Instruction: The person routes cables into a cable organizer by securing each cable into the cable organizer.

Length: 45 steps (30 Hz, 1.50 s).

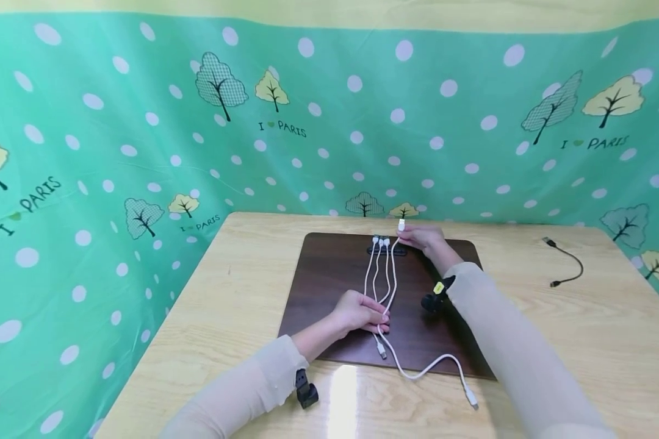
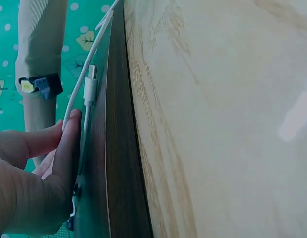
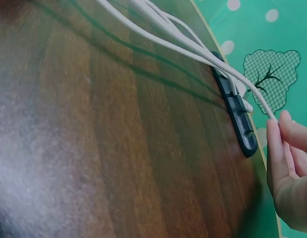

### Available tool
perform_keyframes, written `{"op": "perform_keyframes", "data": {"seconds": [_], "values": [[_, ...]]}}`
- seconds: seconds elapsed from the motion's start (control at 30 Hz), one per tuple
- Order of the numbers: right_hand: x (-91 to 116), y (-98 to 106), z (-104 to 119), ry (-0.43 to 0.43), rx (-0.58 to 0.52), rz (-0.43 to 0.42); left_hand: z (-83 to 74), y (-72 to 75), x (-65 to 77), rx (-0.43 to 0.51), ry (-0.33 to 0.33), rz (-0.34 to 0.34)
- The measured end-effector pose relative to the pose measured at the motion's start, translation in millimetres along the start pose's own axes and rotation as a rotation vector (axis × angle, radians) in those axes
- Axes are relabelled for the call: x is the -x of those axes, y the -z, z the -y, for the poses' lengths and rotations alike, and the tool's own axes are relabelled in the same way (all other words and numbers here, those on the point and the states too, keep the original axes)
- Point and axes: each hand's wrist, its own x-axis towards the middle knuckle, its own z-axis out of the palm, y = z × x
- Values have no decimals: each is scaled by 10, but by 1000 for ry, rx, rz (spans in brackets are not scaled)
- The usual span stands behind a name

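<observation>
My right hand (image 1: 421, 238) pinches a white USB cable (image 1: 393, 277) just below its plug, above the far edge of a dark brown board (image 1: 329, 268). Lower on that cable, the thumb and fingers of my left hand (image 1: 360, 312) grip it over the board. Whether the left hand also holds other strands cannot be told. A black cable clip (image 3: 242, 129) with slots lies near the board's far edge; white cables run into it, and its nearest slots in the right wrist view hold nothing. Below the left hand hangs a white plug (image 2: 91, 89).
A short black cable (image 1: 578, 259) lies on the right of the light wooden table (image 1: 241, 274). The held cable's other end (image 1: 471, 397) rests near the table's front. Behind the table hangs a green dotted curtain (image 1: 318, 152).
</observation>
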Motion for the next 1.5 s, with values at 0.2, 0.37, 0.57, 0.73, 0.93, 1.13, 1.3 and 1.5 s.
{"op": "perform_keyframes", "data": {"seconds": [0.2, 0.37, 0.57, 0.73, 0.93, 1.13, 1.3, 1.5], "values": [[-6, -1, 36, -1, 29, 50, -40, -26, -31, -13, -1, 11], [20, 4, 61, -10, 4, 72, -59, -21, -93, 23, 30, 72], [48, -11, 79, 2, -13, 124, -146, -3, -135, 110, 96, 199], [101, -1, 37, 20, 8, 180, -173, -32, -152, 141, 144, 236], [156, 34, -17, 40, -4, 206, -188, -94, -147, 129, 151, 241], [171, 63, -47, 45, -36, 202, -205, -123, -159, 133, 145, 281], [151, 68, -67, 30, -41, 190, -195, -128, -149, 143, 124, 306], [83, 80, -78, 36, 1, 155, -178, -101, -118, 92, 113, 298]]}}
